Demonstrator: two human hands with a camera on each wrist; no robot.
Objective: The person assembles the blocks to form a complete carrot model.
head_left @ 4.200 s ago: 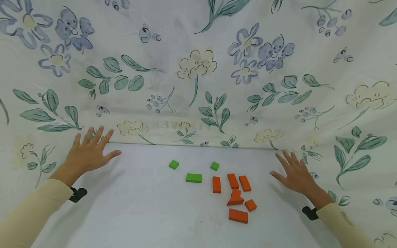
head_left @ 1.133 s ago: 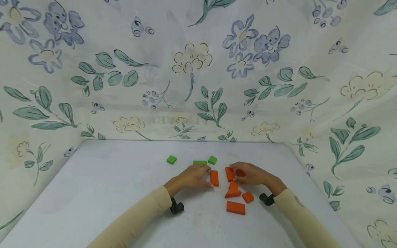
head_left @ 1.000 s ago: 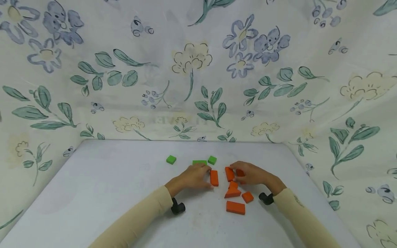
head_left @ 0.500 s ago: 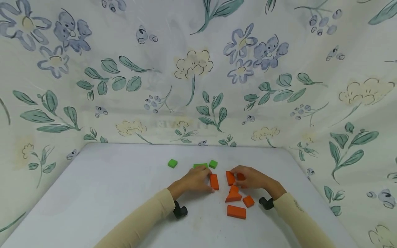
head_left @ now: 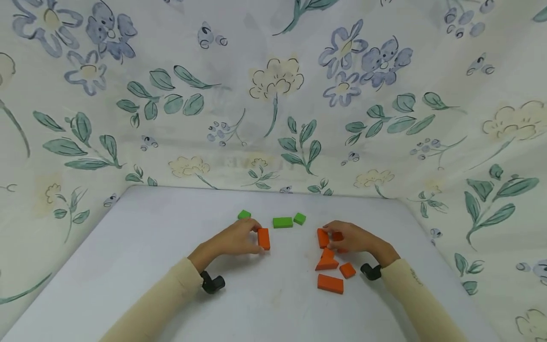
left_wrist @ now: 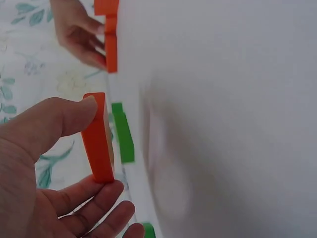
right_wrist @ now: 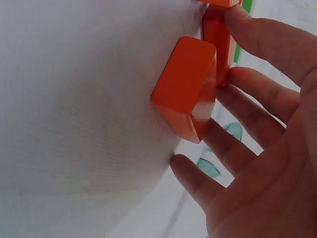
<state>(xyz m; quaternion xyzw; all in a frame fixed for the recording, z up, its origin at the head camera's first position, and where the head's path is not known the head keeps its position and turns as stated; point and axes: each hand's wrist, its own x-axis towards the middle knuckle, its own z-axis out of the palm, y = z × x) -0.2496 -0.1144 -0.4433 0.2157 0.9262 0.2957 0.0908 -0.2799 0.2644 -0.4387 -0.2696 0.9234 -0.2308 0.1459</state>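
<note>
My left hand (head_left: 232, 237) pinches an orange rectangular block (head_left: 264, 239) by its two ends. In the left wrist view that block (left_wrist: 99, 144) is between thumb and fingertips, held off the white table. My right hand (head_left: 354, 237) has its thumb and index finger at the ends of another orange rectangular block (head_left: 322, 239). A second such block (head_left: 337, 236) is partly hidden under this hand; in the right wrist view it (right_wrist: 183, 84) lies close to the other fingers. An orange triangular block (head_left: 326, 263) lies just in front, against a small orange piece (head_left: 328, 253).
A small orange square block (head_left: 348, 270) and a larger orange rectangular block (head_left: 330, 283) lie nearer me. Toward the back are a green rectangular block (head_left: 282, 223) and two small green blocks (head_left: 299, 218) (head_left: 244, 214). Flowered cloth (head_left: 273, 118) hangs behind the white table (head_left: 273, 304).
Both hands came in from the table's sides to the orange blocks. My left hand has since taken hold of one and carried it left; my right hand stays by the others.
</note>
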